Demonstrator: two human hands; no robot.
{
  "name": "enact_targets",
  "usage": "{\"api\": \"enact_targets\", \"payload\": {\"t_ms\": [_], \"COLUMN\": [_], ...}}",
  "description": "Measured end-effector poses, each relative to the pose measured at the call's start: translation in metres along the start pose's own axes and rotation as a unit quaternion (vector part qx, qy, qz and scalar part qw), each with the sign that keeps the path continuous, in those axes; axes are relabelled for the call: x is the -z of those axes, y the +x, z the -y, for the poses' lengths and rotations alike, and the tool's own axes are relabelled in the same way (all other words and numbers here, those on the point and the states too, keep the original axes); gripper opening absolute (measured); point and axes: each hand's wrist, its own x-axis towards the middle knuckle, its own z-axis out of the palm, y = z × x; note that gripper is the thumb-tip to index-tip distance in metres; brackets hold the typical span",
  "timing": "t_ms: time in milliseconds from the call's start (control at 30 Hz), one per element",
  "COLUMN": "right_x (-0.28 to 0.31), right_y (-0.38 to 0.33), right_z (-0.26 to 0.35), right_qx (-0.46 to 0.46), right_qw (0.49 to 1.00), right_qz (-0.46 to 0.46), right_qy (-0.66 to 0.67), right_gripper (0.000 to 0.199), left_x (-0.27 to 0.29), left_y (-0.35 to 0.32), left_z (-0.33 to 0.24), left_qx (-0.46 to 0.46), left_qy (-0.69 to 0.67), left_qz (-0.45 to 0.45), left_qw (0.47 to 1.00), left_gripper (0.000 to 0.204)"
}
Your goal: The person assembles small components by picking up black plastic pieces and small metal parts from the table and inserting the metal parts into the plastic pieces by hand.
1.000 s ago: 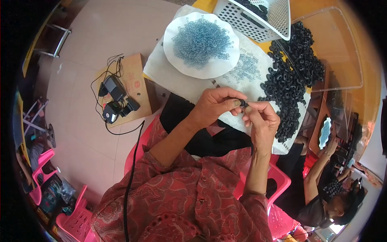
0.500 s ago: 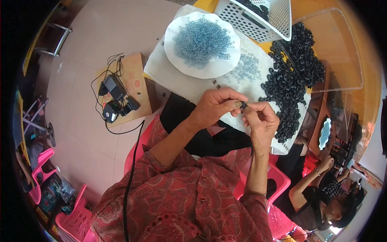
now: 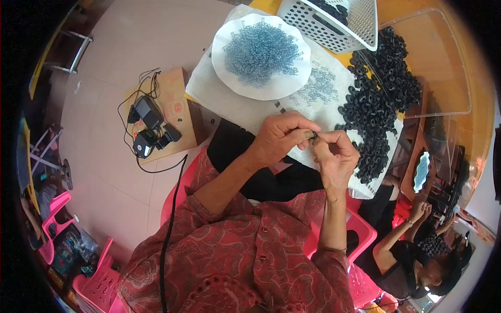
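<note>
Above the cloth's near edge, my left hand [image 3: 274, 140] and my right hand [image 3: 336, 156] meet with thumbs and fingertips pinched together. Between them is a small black plastic piece [image 3: 314, 135], mostly hidden by the fingers. Beyond my left hand, a white wavy-rimmed plate [image 3: 219, 60] holds a heap of small bluish, spring-like pieces [image 3: 263, 52]. More such loose pieces [image 3: 319, 87] lie on the white cloth [image 3: 237, 110] beside the plate. Right of my right hand spreads a large pile of small black ring-like parts [image 3: 371, 112].
A white perforated basket [image 3: 313, 28] with black parts stands at the back. A clear plastic lid or tray [image 3: 438, 113] lies at right. On the left, a cardboard box [image 3: 180, 99] carries black devices and cables. A co-worker [image 3: 402, 261] sits at lower right near another plate [image 3: 421, 172].
My hands stay pinched together over the same spot, the right one shifting slightly left. The co-worker's hands have moved a little. The plate and piles look unchanged.
</note>
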Motion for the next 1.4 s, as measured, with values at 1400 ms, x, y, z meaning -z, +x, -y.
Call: {"api": "enact_targets", "payload": {"t_ms": [1400], "right_x": [0.016], "right_y": [0.014], "right_z": [-0.030], "right_qx": [-0.076], "right_qw": [0.949], "right_qz": [0.141], "right_qy": [0.271], "right_gripper": [0.011], "left_x": [-0.001], "left_y": [-0.003], "left_z": [-0.006], "left_qx": [0.023], "left_qy": [-0.017], "left_qz": [-0.017], "left_qw": [0.999], "left_gripper": [0.010]}}
